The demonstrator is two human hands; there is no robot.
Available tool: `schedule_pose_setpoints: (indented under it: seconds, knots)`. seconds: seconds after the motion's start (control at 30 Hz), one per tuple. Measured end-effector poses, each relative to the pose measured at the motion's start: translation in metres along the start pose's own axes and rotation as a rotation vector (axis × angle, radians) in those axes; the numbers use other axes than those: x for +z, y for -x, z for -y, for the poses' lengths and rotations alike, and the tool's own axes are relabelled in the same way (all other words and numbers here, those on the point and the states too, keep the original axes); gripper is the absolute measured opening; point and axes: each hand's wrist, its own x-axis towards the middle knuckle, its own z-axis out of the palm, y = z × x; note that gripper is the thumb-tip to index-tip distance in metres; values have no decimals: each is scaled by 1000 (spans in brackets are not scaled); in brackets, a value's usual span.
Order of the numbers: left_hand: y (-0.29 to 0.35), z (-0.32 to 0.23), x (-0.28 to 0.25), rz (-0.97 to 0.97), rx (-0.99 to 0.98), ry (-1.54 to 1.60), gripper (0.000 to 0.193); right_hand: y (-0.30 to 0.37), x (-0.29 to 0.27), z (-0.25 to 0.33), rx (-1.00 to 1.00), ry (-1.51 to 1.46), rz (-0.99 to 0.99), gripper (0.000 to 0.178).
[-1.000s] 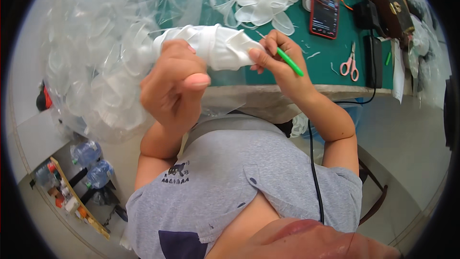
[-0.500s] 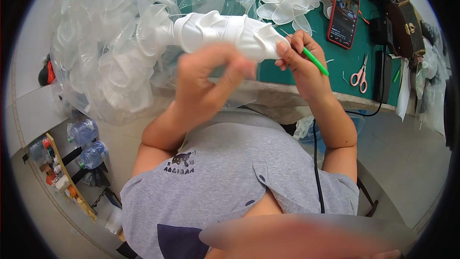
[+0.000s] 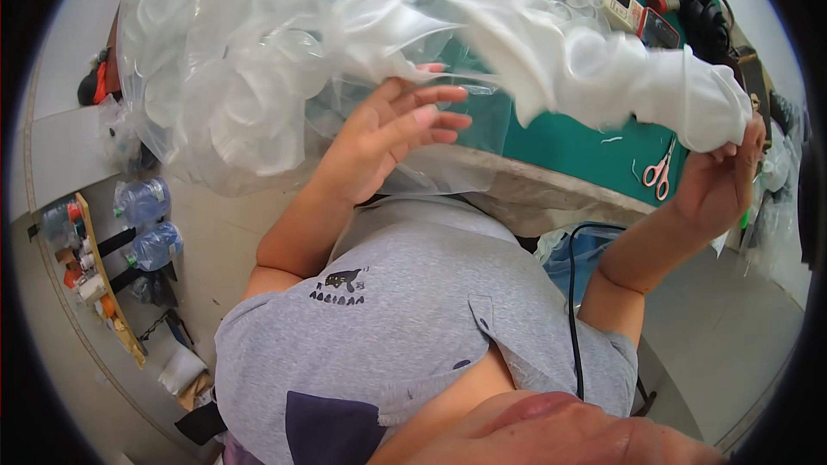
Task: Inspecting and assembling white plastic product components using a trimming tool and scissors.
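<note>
A long stack of clear plastic cups [image 3: 603, 69] stretches across the upper right, white where the cups overlap. My right hand [image 3: 719, 181] grips its right end and also holds a green stick, of which only a sliver shows. My left hand [image 3: 388, 142] is open with fingers spread, just below the left part of the stack, next to a big clear bag of plastic cups [image 3: 233, 77]. The bag hangs over the edge of the green-topped table [image 3: 577, 142].
Pink-handled scissors [image 3: 659, 174] lie on the green mat. A phone [image 3: 659, 30] and dark cables sit at the table's far right. A black cord [image 3: 570, 293] hangs down over my grey shirt. Water bottles [image 3: 142, 224] and a small rack stand on the floor at left.
My left hand let go of the cup stack and opened. My right hand pulled the stack out to the right, away from the bag. The view swung left.
</note>
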Motion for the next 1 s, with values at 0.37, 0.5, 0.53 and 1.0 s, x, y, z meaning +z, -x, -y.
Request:
schedule_pose_setpoints:
  seconds: [0.37,0.5,0.53,1.0]
  knots:
    - [-24,20,-19,-192,327,462,44,39,8,-16,110,751,81,28]
    - [-29,21,-25,-220,329,333,46,53,-21,-15,130,1242,377,20]
    - [-30,23,-25,-169,312,362,46,56,-20,-15,216,1345,326,18]
    - [-45,35,15,-21,273,169,35,28,43,-85,78,680,453,25]
